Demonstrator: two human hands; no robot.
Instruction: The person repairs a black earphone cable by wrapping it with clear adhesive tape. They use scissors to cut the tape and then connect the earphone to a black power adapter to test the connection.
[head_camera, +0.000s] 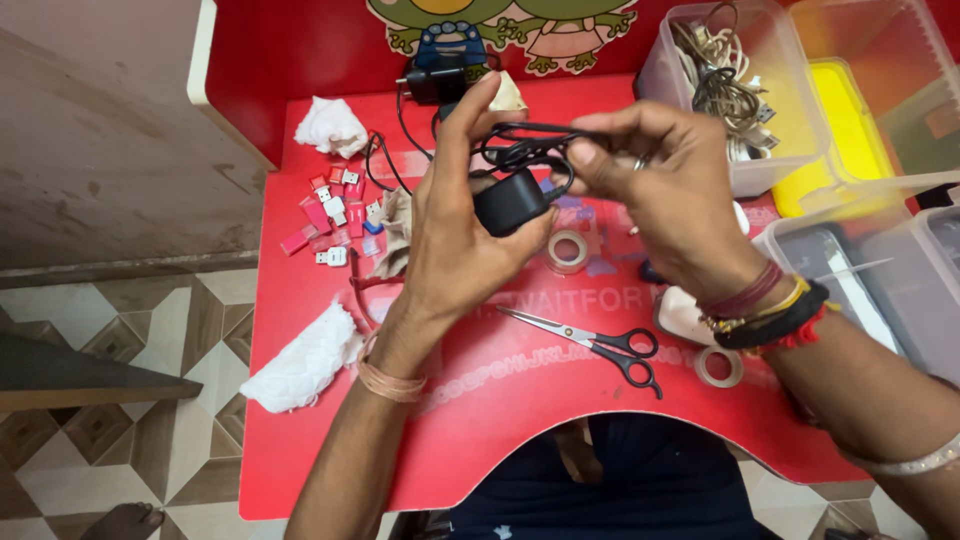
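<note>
While the left hand (455, 235) is raised at frame centre, its grip is closed around a black charger adapter (508, 202), palm and fingers cupping the block, thumb up behind it. The right hand (660, 190) sits just right of it, grip pinched shut on the black cable (530, 140) that runs from the adapter; the cable is looped between the two hands, upper centre of frame. Both hands are above the red tabletop (500, 420), not resting on it.

Below the hands, lower centre: black-handled scissors (600, 345) lying flat, blades pointing left. Tape roll (567, 250) flat on the tabletop just under the adapter; a second tape roll (718, 366) lower right, near the scissor handles. A white object (682, 316) is partly hidden under the right wrist, can't tell what it is.

Left of centre: a scatter of small red and white USB plugs (335, 215). White crumpled cloth (330, 125) upper left, another white cloth (300, 360) at the tabletop's left edge, lower down. A second black adapter (435, 85) with its lead sits at the top centre, behind the hands.

Upper right: clear plastic box (790, 140) holding a tangle of pale cables (725, 85). More clear containers (900, 270) at the right edge, one with a yellow lid (845, 130) behind.
</note>
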